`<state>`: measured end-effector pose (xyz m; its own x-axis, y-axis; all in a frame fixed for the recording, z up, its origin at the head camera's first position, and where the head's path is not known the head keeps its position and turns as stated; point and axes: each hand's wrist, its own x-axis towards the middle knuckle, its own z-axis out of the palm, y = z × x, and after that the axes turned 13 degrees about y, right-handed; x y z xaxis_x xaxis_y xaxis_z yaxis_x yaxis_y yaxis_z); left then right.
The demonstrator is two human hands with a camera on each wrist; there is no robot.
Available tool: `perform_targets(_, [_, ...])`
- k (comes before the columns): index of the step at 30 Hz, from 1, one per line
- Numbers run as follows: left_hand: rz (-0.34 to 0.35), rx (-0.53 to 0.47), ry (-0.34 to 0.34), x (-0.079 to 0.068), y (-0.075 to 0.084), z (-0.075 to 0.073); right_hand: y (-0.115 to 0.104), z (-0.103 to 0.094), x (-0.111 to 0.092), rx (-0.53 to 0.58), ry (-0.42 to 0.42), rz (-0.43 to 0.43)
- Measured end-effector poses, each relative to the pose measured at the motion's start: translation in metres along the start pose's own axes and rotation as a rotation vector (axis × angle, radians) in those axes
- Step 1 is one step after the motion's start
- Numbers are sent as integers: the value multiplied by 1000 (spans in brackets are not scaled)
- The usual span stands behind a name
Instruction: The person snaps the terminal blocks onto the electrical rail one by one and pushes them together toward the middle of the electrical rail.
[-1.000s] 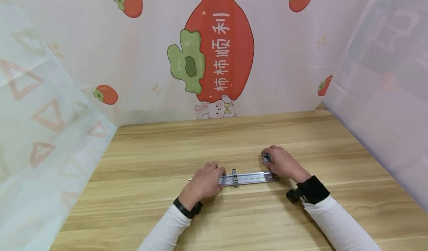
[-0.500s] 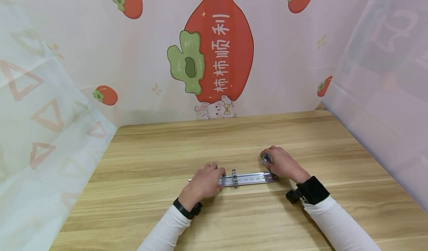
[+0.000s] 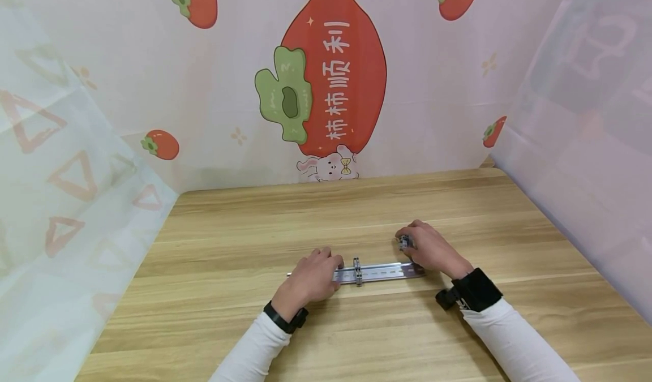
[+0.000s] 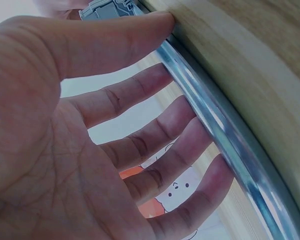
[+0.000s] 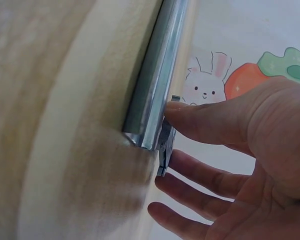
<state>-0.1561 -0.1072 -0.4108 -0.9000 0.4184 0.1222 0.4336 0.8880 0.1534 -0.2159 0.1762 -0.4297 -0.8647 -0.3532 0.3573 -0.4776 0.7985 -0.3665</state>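
A slotted metal DIN rail (image 3: 382, 272) lies across the wooden table. My left hand (image 3: 313, 274) holds it near its left end, thumb along the near edge and fingers along the far edge (image 4: 200, 110). Just right of that hand, narrow grey terminal blocks (image 3: 358, 271) stand on the rail; part of them shows past the thumb in the left wrist view. Beyond the rail's right end, my right hand (image 3: 432, 247) pinches a small grey terminal block (image 3: 404, 242) between thumb and fingers. In the right wrist view this block (image 5: 165, 145) is seen edge-on, partly hidden by the thumb.
Wood-grained table top (image 3: 244, 229) surrounds the rail. A white cloth backdrop (image 3: 229, 76) with printed persimmons rises at the table's far edge, and pale sheets (image 3: 66, 161) hang at both sides.
My right hand has shifted very slightly to the left with the terminal block between its fingers. The left hand and the rail have stayed put.
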Motion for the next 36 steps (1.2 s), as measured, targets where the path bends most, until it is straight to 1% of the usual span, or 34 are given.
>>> perform_targets(9, [-5,-4,-1,0,0,0,-2,-2,-1,18,9,-5])
perform_targets(26, [-6,-6,5,0,1,-1,-3,-4,0,28,2,42])
perform_targets(36, [-9,-6,4,-1,2,-1,-4,-4,0,31,21,23])
